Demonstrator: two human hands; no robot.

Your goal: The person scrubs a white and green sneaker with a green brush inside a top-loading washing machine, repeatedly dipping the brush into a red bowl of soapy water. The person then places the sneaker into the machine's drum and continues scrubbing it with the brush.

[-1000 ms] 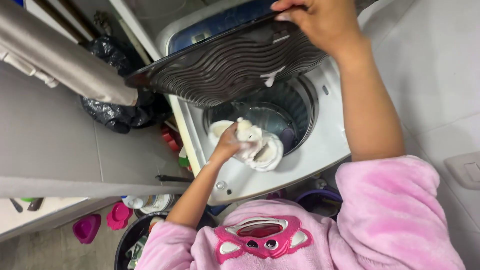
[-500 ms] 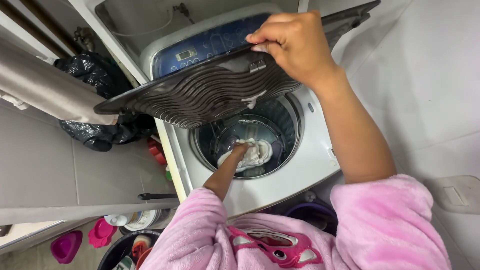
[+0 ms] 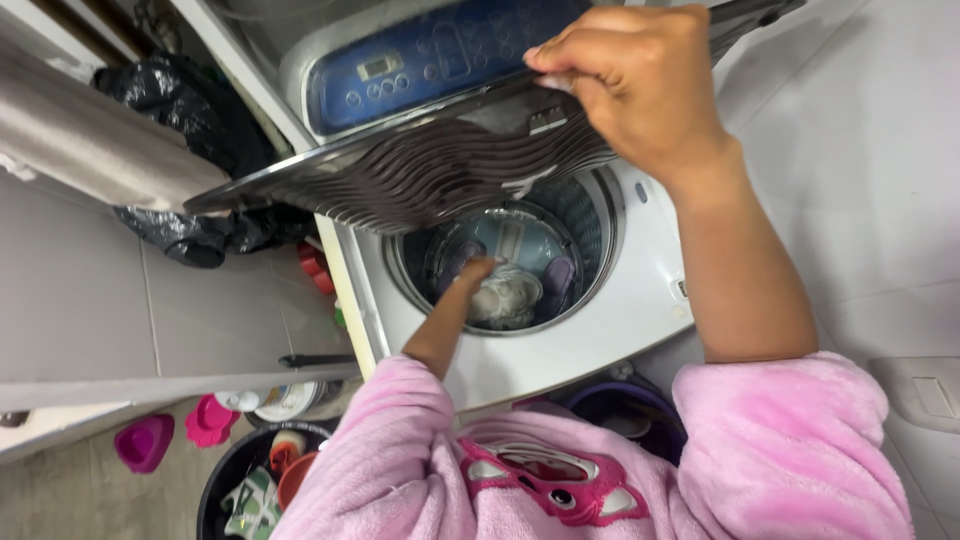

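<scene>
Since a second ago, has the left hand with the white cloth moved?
Yes. The left hand has gone from the drum's rim down inside the washer, taking the white cloth toward the bottom.

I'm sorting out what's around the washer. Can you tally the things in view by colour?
White: 2, washing machine, cloth at the left hand
Grey: 1, lid held by the right hand
Black: 1, bag
Pink: 2, small cups
Total: 6

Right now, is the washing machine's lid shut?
No, the right hand holds the lid up while the left hand reaches into the drum onto white laundry.
</scene>
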